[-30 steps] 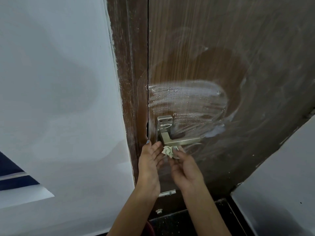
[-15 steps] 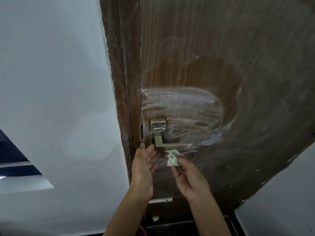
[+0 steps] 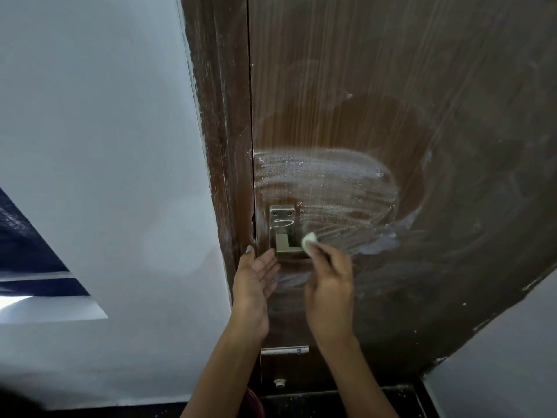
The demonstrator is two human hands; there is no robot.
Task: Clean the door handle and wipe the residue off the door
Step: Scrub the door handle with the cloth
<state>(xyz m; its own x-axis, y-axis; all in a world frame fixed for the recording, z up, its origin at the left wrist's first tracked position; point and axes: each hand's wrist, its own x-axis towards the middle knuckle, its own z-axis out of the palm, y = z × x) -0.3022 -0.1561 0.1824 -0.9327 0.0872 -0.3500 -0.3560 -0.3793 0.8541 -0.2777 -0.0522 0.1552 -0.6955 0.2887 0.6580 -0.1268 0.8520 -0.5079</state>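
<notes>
A silver lever handle point(image 3: 282, 232) on a square plate sits near the left edge of a dark brown wooden door point(image 3: 391, 86). White streaky residue point(image 3: 325, 188) is smeared across the door above and to the right of the handle. My right hand point(image 3: 330, 285) pinches a small crumpled white cloth point(image 3: 309, 243) and presses it on the lever, hiding most of the lever's bar. My left hand point(image 3: 256, 285) is flat and open, fingers apart, against the door just below and left of the handle.
The brown door frame point(image 3: 217, 146) runs up left of the door, flecked with white. A white wall point(image 3: 90, 146) fills the left side and another white wall point(image 3: 497, 357) the lower right. A small latch point(image 3: 284, 350) is on the door below my hands. Dark floor point(image 3: 331, 402) lies beneath.
My right hand has lifted the cloth from under the lever up onto its top. My left hand stays flat beside the handle. The camera has shifted slightly.
</notes>
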